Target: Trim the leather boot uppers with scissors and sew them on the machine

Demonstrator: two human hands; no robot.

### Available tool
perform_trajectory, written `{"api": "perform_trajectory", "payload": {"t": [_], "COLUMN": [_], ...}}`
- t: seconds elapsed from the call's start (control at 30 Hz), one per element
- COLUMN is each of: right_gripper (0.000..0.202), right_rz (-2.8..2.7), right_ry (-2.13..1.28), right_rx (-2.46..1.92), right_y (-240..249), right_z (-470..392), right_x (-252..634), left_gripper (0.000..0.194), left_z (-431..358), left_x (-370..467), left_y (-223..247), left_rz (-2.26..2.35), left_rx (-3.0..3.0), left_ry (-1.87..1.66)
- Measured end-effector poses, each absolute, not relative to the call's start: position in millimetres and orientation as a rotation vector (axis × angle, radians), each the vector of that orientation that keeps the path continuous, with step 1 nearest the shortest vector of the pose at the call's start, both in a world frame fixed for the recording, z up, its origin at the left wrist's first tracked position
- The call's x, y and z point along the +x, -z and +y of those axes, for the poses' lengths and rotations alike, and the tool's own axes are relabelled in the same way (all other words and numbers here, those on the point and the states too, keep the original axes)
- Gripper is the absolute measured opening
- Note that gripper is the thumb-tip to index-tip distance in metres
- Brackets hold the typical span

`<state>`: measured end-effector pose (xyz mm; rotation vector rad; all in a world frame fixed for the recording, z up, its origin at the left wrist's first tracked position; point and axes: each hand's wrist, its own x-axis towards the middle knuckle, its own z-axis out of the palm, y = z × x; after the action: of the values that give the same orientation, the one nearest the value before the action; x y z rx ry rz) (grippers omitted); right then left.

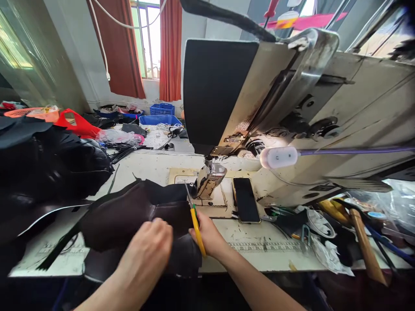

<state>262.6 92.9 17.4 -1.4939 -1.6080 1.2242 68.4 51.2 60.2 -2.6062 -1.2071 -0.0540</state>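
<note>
My left hand [149,242] is closed on a dark brown leather piece [119,216] lying across the front of the sewing machine bed; its fingers are slightly blurred. Around the yellow handles of a pair of scissors [197,229], my right hand [207,235] is closed. The scissor blades point up and away, close to the leather's right edge and left of the machine's presser foot [207,183]. A black zipper tape [61,244] hangs off the leather's left side toward the table's front edge.
The sewing machine head [223,95] rises over the centre and right. A phone [246,200] lies right of the needle plate. Farther right are a wooden-handled tool [368,246] and crumpled scraps. Black leather [48,168] is heaped at the left. Blue baskets [160,119] stand behind.
</note>
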Motion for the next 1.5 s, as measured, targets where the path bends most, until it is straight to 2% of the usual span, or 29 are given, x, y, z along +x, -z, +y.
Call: {"api": "perform_trajectory", "payload": {"t": [0.1,0.17,0.27,0.3,0.4,0.47,0.57,0.67,0.9,1.5], "right_gripper": [0.029,0.024,0.033,0.042,0.076,0.089,0.093,0.1,0.107,0.093], "right_rz": [-1.663,-1.625,-1.519,-1.465,-0.957,-0.557,-0.388,-0.328,-0.377,-0.238], "right_ry": [-1.189,-1.12,-1.09,-1.212,-2.147,-2.349,-2.342,-2.367,-2.392,-2.367], "right_rx": [-1.507,-1.55,-1.55,-1.495,-0.985,-0.786,-0.655,-0.587,-0.618,-0.281], "right_y": [-23.7,-30.2,-35.7,-33.8,-9.8,18.8,61.9,84.9,91.8,106.6], "right_z": [104.0,101.9,68.5,49.0,-20.6,-60.3,-90.4,-92.5,-83.6,-73.2], "right_x": [265.7,279.3,314.2,325.7,343.7,338.2,316.2,301.0,298.6,284.7], "left_gripper": [0.018,0.017,0.036,0.04,0.041,0.04,0.029,0.022,0.018,0.016], "left_z": [62.1,72.6,85.2,87.8,91.2,90.9,90.3,90.6,87.6,81.7], "left_x": [96.0,103.0,104.8,105.5,111.7,119.0,130.6,138.4,144.4,148.4], "left_y": [-46.0,-26.8,-2.3,2.4,7.4,7.3,9.0,12.0,4.6,6.2], "left_rz": [-0.744,-0.774,-0.848,-0.839,-0.825,-0.863,-0.94,-0.976,-0.945,-1.136], "left_rx": [-2.978,-3.007,-3.028,-3.049,-3.108,-3.128,-3.137,-3.119,-3.078,-3.0], "left_ry": [0.241,0.303,0.405,0.437,0.53,0.599,0.72,0.866,1.023,0.996]}}
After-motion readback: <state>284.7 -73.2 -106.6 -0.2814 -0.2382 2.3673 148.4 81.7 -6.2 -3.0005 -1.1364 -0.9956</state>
